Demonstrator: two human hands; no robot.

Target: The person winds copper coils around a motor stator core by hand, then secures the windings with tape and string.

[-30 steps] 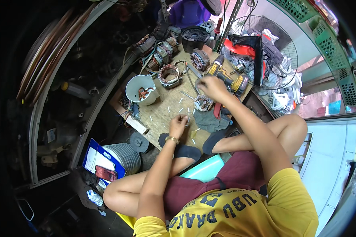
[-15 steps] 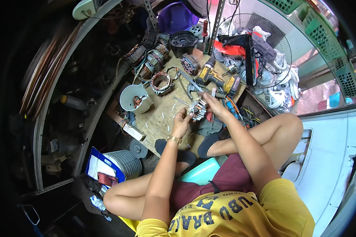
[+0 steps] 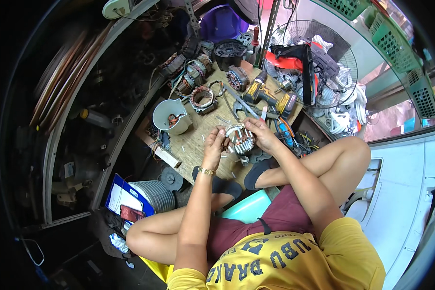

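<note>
Holding the wound stator between them, left hand and right hand are pinching opposite edges, half-curled. Light pressure should be sparing its windings.

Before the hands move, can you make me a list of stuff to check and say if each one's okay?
1. Left hand on the wire-wound ring: ok, its fingers grip the left side.
2. Right hand on the ring too: ok, its fingers are at the right side.
3. White pieces on the ring all seated properly: cannot tell, they are too small here.
4. No loose white sticks on the wooden board: not ok, several lie scattered.
5. Drill away from the hands: ok, it lies beyond them.
6. Pale bucket standing upright: ok.
</note>
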